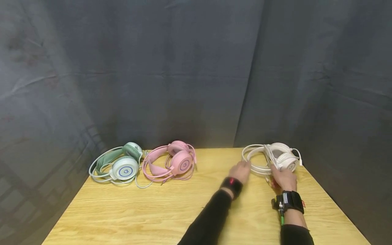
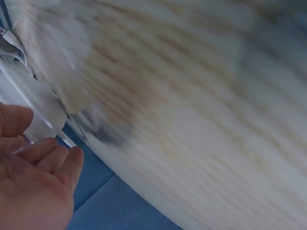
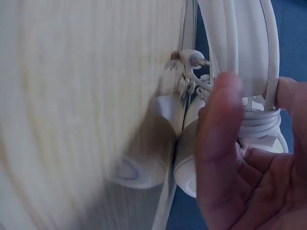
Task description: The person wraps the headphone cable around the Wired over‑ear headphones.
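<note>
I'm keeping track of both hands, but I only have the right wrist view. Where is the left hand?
Observer: The left hand is at the left end of the white headphones.
Operator: Any other headphones on the table?
Observer: Yes, pink headphones lie farther left, near the curtain.
Operator: And beyond those?
Observer: Green headphones lie on the pink pair's left.
</note>
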Demonstrator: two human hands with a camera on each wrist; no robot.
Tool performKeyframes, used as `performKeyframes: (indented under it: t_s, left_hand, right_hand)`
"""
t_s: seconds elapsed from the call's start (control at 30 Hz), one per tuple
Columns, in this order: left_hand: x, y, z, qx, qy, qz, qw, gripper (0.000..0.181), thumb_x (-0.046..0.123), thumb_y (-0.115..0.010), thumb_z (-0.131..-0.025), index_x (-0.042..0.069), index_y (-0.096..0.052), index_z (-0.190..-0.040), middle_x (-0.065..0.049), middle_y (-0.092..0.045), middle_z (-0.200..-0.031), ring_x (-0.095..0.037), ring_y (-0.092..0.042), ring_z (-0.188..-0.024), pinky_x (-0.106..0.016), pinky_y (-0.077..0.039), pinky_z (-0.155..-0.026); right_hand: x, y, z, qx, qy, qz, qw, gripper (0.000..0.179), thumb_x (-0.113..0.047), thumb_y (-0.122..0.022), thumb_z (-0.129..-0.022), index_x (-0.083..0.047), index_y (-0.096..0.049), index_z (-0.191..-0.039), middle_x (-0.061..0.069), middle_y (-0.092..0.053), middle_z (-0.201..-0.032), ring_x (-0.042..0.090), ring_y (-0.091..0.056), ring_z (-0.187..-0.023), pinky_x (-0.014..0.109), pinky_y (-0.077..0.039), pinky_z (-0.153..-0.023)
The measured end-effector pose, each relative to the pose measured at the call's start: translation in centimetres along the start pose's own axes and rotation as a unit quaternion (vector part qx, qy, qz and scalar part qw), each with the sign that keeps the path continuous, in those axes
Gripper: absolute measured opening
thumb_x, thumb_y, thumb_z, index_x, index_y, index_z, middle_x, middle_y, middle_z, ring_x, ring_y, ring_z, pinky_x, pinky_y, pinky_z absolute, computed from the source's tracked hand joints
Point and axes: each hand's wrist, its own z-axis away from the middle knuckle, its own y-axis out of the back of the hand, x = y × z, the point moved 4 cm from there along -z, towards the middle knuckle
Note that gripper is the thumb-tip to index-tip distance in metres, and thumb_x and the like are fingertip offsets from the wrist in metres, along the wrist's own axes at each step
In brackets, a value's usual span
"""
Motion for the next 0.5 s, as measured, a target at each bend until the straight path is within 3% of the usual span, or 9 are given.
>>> performKeyframes:
  t_s: [0.07,0.1,0.17,0.37,0.5]
  left_hand:
    - [-0.5,-0.6,-0.3,-0.018,0.013,0.016,0.9996,0.043,0.028,-0.037,-0.106,0.017,-0.041,-0.147,-0.003,-0.055,-0.141,-0.019,-0.053,-0.129,-0.035,-0.044,-0.107]
    - [-0.6,-1.1,-0.6,-0.019,-0.007,-0.022,0.9996,0.047,0.025,-0.040,-0.105,0.018,-0.035,-0.151,-0.003,-0.051,-0.146,-0.018,-0.049,-0.133,-0.034,-0.043,-0.108]
    - [-1.0,-2.1,-1.2,-0.030,-0.005,-0.043,0.9986,0.056,0.022,-0.047,-0.101,0.021,-0.028,-0.154,-0.001,-0.043,-0.152,-0.016,-0.044,-0.137,-0.035,-0.040,-0.110]
    - [-0.9,-2.4,-0.9,-0.063,0.018,-0.031,0.9974,0.071,0.011,-0.054,-0.094,0.027,-0.022,-0.156,0.003,-0.032,-0.158,-0.016,-0.034,-0.144,-0.038,-0.036,-0.114]
    - [-0.2,-2.0,-0.7,-0.073,0.011,-0.022,0.9971,0.074,0.010,-0.055,-0.093,0.027,-0.021,-0.156,0.003,-0.031,-0.159,-0.017,-0.034,-0.144,-0.038,-0.035,-0.115]
  right_hand:
    - [-0.1,0.0,-0.2,0.007,0.006,0.016,0.9998,0.065,-0.061,-0.039,-0.094,-0.005,-0.061,-0.070,0.007,-0.062,-0.057,0.026,-0.062,-0.059,0.030,-0.037,-0.054]
    - [-0.1,0.0,-0.3,0.012,0.010,0.022,0.9996,0.065,-0.061,-0.039,-0.094,-0.005,-0.059,-0.070,0.010,-0.061,-0.060,0.029,-0.061,-0.064,0.031,-0.037,-0.054]
    - [-0.2,0.0,-0.4,0.029,0.021,0.035,0.9988,0.065,-0.062,-0.039,-0.094,-0.005,-0.055,-0.069,0.015,-0.060,-0.068,0.034,-0.057,-0.072,0.032,-0.036,-0.055]
    - [-0.4,0.3,0.2,0.035,0.020,0.034,0.9986,0.064,-0.062,-0.040,-0.095,-0.006,-0.053,-0.068,0.019,-0.058,-0.074,0.038,-0.054,-0.077,0.033,-0.035,-0.055]
    - [-0.6,1.2,0.5,0.020,0.021,0.039,0.9988,0.063,-0.060,-0.039,-0.095,-0.005,-0.054,-0.068,0.017,-0.059,-0.071,0.036,-0.056,-0.075,0.032,-0.036,-0.054]
